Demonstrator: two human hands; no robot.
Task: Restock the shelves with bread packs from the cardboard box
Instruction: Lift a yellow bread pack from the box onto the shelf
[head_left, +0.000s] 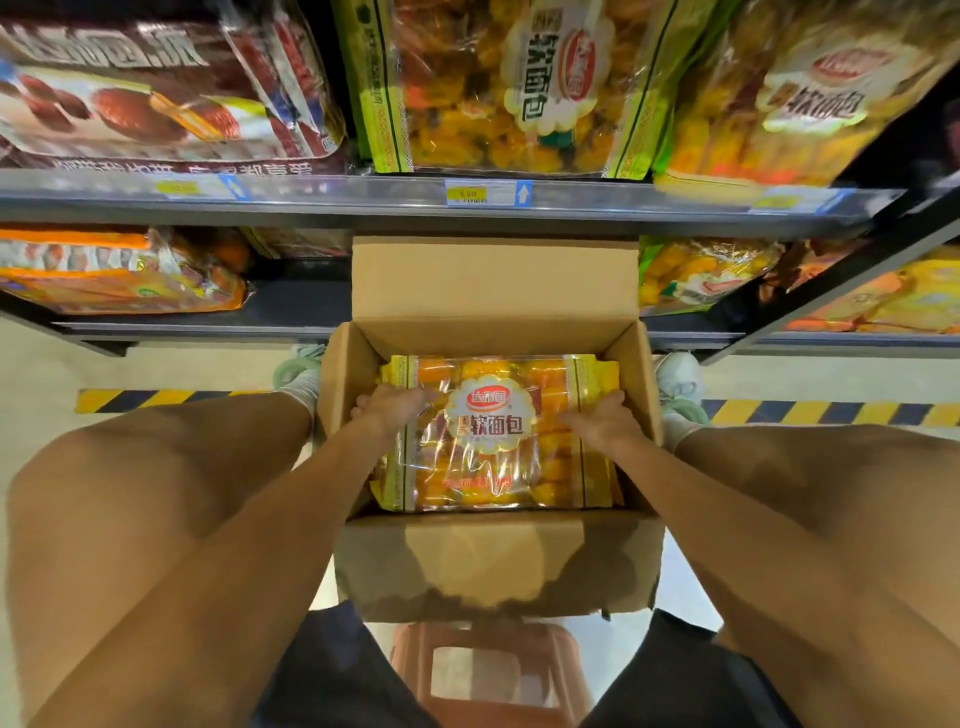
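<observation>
Now both hands grip top pack (493, 431) in box (493, 566): left hand (387, 408) at 9, right hand (605, 418) at 3; long axis 12–6, equally near.

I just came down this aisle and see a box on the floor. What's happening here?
A person is restocking bread, seated on a stool facing the shelves. Both hands are down in the open cardboard box between their legs: the left hand and right hand grip opposite sides of the top yellow bread pack, which is not yet lifted out. At least one more pack seems to lie beneath it. The shelves already hold similar packs, with a gap on the lower shelf behind the box.
</observation>
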